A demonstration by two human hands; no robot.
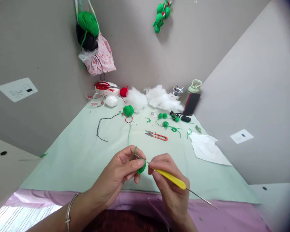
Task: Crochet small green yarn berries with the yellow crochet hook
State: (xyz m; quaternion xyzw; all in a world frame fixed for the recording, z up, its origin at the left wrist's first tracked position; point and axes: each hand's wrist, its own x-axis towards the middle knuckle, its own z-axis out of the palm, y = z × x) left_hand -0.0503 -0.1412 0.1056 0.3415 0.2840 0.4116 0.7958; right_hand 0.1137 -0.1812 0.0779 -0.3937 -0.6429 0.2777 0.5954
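Observation:
Near the front edge of the table, my left hand (125, 169) pinches a small green crocheted piece (141, 168), with green yarn looped over the index finger. My right hand (170, 183) is closed around a crochet hook with a yellow handle (172, 179). The hook's thin metal tip reaches left to the green piece and the yarn by my left fingers, and a metal shaft sticks out behind the handle at lower right. From my left hand the yarn runs up to a green yarn ball (128, 111). Whether the tip is inside a stitch is too small to tell.
Orange thread snips (156, 135) lie beyond my hands, with small green crocheted balls (165, 124) behind them. White stuffing (159, 98), a bottle (195, 86) and a phone (191, 104) stand at the back. White cloth (207, 146) lies right; a dark cord (100, 127) lies left.

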